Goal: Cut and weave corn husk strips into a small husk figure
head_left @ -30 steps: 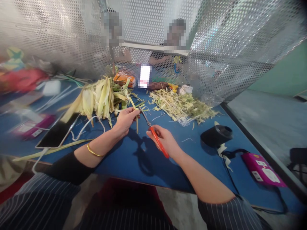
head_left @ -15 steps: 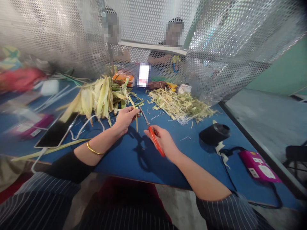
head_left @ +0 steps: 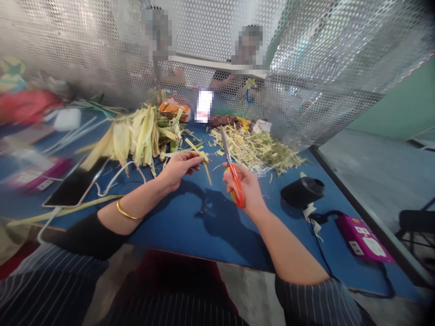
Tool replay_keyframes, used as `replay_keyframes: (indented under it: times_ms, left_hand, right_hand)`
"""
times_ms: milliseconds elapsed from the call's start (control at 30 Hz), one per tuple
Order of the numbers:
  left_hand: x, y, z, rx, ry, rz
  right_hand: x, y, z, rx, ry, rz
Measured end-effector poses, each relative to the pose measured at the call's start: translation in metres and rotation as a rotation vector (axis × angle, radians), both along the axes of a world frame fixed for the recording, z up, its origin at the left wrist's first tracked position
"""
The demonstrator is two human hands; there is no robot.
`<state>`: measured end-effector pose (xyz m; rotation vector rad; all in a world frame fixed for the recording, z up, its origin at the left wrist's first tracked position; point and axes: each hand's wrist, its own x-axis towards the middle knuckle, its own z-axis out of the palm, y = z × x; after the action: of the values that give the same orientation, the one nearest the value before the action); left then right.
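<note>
Between thumb and fingertips, my left hand [head_left: 181, 167] pinches narrow strips of corn husk [head_left: 206, 170] that cross at the fingers. My right hand [head_left: 248, 185] is wrapped round the red and yellow handles of a pair of scissors [head_left: 237, 183]. Their blades point up and away from me, apart from the strips; whether they are fully closed I cannot tell. Beyond my left hand lies a heap of whole corn husks [head_left: 142, 136]. Past the scissors spreads a pile of shredded husk scraps [head_left: 258, 147].
A phone [head_left: 76, 183] with a white cable lies on the blue table [head_left: 163, 240] at left. To the right are a black cylindrical device [head_left: 302, 192] and a magenta power strip [head_left: 365, 237] with cords. A perforated screen [head_left: 207, 36] stands behind, with two people visible through it.
The scissors have swung from beside the husk strips to the right and turned more upright. My left hand has shifted slightly right, still pinching the strips.
</note>
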<state>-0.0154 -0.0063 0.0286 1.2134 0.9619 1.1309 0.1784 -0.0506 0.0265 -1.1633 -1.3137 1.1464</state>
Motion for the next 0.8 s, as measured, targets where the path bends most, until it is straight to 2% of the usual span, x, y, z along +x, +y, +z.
replay_keyframes:
  times_ms: [100, 200, 333, 433, 600, 800]
  left_hand:
    - [0.001, -0.001, -0.001, -0.024, -0.044, -0.024]
    - [0.004, -0.005, -0.003, -0.136, -0.136, -0.053]
    - [0.011, -0.014, -0.007, -0.249, -0.247, -0.099]
    - [0.017, -0.020, -0.010, -0.239, -0.242, -0.126]
    - [0.023, -0.027, -0.011, -0.208, -0.204, -0.095]
    - [0.024, -0.030, -0.012, -0.174, -0.156, -0.140]
  right_hand:
    - [-0.002, 0.000, 0.004, 0.016, -0.001, -0.041]
    - [-0.003, 0.001, 0.006, 0.031, 0.029, -0.113]
    - [-0.004, -0.001, 0.008, 0.024, 0.056, -0.115]
    - [-0.004, -0.001, 0.007, 0.030, 0.049, -0.108]
    - [-0.004, -0.001, 0.005, 0.036, 0.035, -0.073]
    - [-0.001, -0.001, 0.001, 0.088, -0.083, -0.053]
